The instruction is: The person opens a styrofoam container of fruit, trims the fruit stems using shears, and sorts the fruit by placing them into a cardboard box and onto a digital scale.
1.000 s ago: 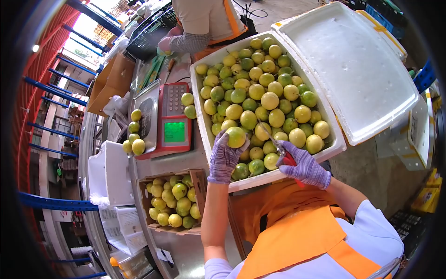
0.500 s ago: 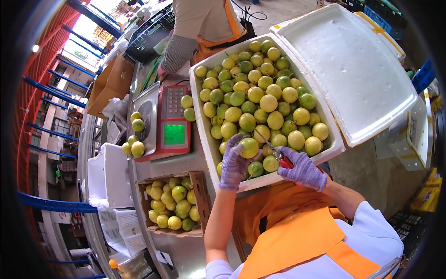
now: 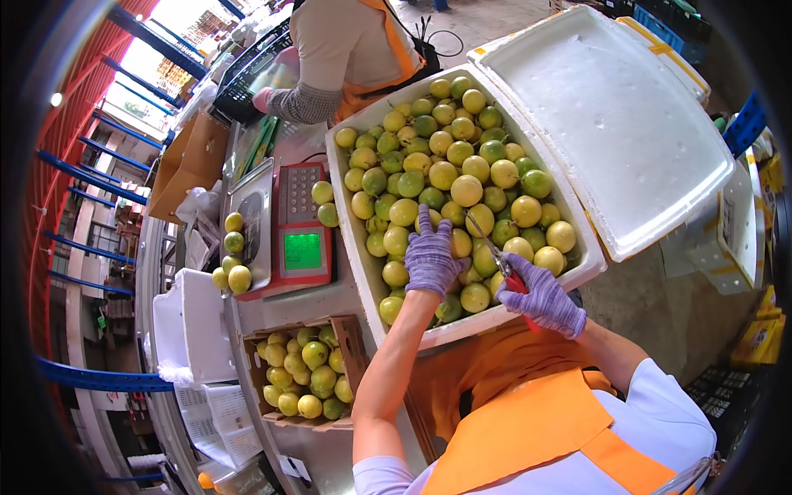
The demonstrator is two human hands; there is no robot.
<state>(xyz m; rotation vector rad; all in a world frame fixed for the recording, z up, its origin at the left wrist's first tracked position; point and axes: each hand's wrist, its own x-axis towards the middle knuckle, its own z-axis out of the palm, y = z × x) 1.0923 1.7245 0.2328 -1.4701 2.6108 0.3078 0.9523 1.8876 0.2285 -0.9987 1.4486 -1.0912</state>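
Note:
A white foam box point(image 3: 591, 233) is full of round yellow-green passion fruits point(image 3: 467, 190). My left hand point(image 3: 433, 256), in a purple knit glove, lies on the fruits near the box's front side, fingers stretched and apart, palm down. In my right hand point(image 3: 544, 295), gloved the same way, is a pair of red-handled snips point(image 3: 515, 282). Their thin metal blades point up and left over the fruits, to the right of my left hand. The glove hides part of the handles.
A smaller cardboard box point(image 3: 355, 351) of fruits stands left of the foam box. Beyond it is a red scale point(image 3: 305, 216) with a lit green display and several fruits beside it. A foam lid point(image 3: 615, 124) lies at the right. A co-worker point(image 3: 334, 49) stands at the far side.
The fruit that was in my left hand has been let go, and the hand now reaches flat over the fruits. My right hand with the snips has shifted slightly right and down.

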